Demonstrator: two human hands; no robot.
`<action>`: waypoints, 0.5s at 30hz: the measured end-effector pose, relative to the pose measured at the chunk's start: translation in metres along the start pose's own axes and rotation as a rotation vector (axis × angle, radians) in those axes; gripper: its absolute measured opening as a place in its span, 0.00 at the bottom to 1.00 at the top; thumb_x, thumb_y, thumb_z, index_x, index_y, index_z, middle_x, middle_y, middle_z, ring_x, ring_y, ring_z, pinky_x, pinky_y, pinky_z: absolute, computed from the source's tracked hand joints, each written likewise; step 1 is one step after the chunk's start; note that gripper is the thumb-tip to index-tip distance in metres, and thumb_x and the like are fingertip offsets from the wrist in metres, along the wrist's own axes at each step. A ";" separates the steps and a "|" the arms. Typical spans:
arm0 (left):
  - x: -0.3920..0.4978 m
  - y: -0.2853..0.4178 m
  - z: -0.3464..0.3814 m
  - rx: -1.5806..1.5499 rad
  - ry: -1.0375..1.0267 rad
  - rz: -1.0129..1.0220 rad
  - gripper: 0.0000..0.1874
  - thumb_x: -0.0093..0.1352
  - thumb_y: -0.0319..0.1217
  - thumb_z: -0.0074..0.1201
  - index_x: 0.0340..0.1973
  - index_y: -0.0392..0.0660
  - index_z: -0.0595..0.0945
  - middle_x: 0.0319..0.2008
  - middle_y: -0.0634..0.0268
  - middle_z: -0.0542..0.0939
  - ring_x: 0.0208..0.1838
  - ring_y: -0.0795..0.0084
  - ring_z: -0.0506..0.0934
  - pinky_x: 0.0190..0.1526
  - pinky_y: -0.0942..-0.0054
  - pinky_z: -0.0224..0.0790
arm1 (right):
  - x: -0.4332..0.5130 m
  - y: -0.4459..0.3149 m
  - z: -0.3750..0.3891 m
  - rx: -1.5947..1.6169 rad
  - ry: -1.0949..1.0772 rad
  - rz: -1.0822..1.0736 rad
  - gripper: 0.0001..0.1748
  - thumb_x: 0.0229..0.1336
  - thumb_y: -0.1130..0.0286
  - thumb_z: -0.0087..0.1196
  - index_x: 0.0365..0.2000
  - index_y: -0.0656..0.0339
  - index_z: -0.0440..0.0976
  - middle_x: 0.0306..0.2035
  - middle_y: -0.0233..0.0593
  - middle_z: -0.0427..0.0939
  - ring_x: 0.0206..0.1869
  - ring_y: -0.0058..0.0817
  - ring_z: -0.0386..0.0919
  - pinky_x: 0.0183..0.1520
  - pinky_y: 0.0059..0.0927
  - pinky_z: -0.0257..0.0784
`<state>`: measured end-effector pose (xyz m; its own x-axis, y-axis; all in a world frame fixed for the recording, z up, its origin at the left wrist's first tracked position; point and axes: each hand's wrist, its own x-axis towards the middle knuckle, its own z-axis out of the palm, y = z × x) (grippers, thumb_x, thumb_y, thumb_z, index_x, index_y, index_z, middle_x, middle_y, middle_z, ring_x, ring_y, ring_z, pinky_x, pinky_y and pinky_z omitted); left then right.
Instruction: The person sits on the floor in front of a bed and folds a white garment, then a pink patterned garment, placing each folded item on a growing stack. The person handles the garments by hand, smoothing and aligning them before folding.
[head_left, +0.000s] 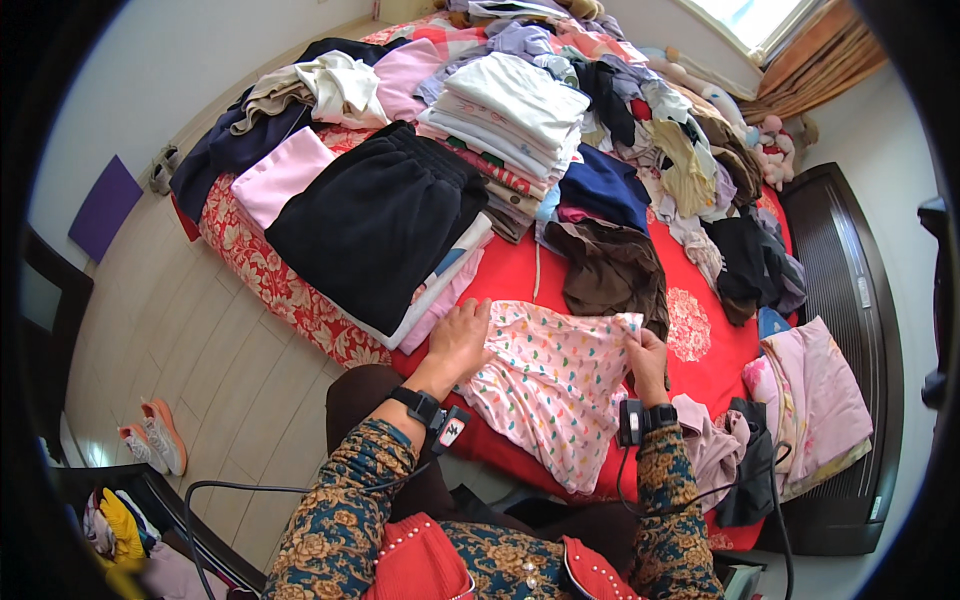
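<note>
A pink garment with a small multicoloured heart print (551, 382) lies spread across the red bed cover (525, 274) in front of me. My left hand (461, 341) is at its upper left corner, fingers closed on the cloth. At the upper right corner, my right hand (648, 358) pinches the edge between thumb and fingers. The lower part of the garment hangs down towards my lap. Just beyond it lies a crumpled brown garment (611, 266). Black folded trousers (382, 217) top a pile on the left, beside a tall stack of folded white and coloured clothes (510, 105).
Loose clothes (682, 150) are heaped along the far side of the bed. Folded pink bedding (825, 397) rests at the right, by the dark headboard (847, 285). Cables run from both wrist straps. Sneakers (161, 439) stand on the floor at left, near an open container of clothes (124, 525).
</note>
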<state>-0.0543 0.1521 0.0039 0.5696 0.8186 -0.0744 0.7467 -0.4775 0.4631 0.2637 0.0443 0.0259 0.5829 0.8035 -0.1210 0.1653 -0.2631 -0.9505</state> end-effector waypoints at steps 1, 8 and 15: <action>0.000 -0.001 0.001 0.002 -0.011 0.000 0.45 0.55 0.40 0.68 0.65 0.39 0.64 0.57 0.50 0.71 0.60 0.53 0.72 0.59 0.61 0.67 | -0.010 -0.009 -0.001 -0.024 -0.010 -0.127 0.05 0.61 0.75 0.54 0.31 0.63 0.79 0.26 0.22 0.74 0.27 0.09 0.67 0.29 0.17 0.60; 0.001 -0.005 0.007 0.005 0.006 0.000 0.48 0.56 0.39 0.67 0.67 0.39 0.60 0.56 0.51 0.72 0.59 0.54 0.73 0.59 0.62 0.67 | -0.139 -0.007 -0.021 -0.752 -0.437 -0.743 0.13 0.37 0.80 0.62 0.29 0.55 0.82 0.37 0.35 0.79 0.52 0.40 0.74 0.56 0.40 0.68; -0.005 -0.006 0.014 -0.025 0.096 0.073 0.39 0.57 0.34 0.66 0.64 0.53 0.68 0.53 0.54 0.74 0.56 0.53 0.74 0.57 0.62 0.69 | -0.182 0.058 -0.025 -0.932 -0.270 -0.606 0.15 0.38 0.80 0.58 0.32 0.55 0.82 0.47 0.43 0.77 0.53 0.46 0.73 0.54 0.44 0.69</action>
<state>-0.0570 0.1459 -0.0105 0.5859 0.8091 0.0447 0.6948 -0.5300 0.4861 0.1865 -0.1306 0.0004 0.0348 0.9921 0.1207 0.9523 0.0037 -0.3051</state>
